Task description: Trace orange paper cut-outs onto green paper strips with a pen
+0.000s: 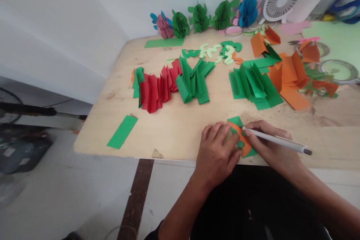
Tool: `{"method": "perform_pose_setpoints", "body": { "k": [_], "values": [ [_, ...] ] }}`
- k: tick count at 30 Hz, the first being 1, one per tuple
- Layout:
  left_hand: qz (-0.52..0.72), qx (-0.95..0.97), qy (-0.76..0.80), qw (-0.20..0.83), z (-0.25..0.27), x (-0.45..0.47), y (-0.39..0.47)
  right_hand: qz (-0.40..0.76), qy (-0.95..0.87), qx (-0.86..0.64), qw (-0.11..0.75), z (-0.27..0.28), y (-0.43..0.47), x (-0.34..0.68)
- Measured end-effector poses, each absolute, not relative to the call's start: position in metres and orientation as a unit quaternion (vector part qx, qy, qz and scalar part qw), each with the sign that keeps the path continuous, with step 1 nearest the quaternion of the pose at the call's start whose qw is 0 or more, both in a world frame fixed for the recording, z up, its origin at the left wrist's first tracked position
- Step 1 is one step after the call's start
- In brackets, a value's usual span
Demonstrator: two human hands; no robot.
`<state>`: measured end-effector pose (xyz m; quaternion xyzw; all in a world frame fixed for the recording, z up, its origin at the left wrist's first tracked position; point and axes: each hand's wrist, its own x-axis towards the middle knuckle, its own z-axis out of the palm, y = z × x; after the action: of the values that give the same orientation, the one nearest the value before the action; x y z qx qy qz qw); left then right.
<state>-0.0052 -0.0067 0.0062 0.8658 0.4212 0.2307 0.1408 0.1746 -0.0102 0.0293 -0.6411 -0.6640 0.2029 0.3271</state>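
Note:
My right hand (274, 146) pinches a white pen (278, 140), its tip at an orange paper cutout (246, 147) with a curved edge. That cutout lies on a small green paper piece (235, 120) near the table's front edge. My left hand (218, 148) rests over the left side of these papers, fingers spread and pressing them down on the table. Part of both papers is hidden under my fingers. Farther back stand folded red papers (153, 92), folded green papers (194, 82) and another green folded bunch (250, 84).
Along the wall stand paper figures, including a blue one (248, 10) and a pink one (164, 25), beside a white fan (282, 0). Curved green cutouts (229, 48), orange folded papers (289, 71) and tape rolls (339, 69) lie behind. A green strip (122, 132) is at left.

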Motion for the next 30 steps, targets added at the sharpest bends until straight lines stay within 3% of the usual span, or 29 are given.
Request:
{"method": "perform_pose_setpoints", "body": {
  "k": [30],
  "values": [
    [0.232,0.868,0.417,0.139,0.005,-0.004,-0.007,0.162,-0.688,-0.62,0.342,0.019,-0.023,0.18]
  ]
}}
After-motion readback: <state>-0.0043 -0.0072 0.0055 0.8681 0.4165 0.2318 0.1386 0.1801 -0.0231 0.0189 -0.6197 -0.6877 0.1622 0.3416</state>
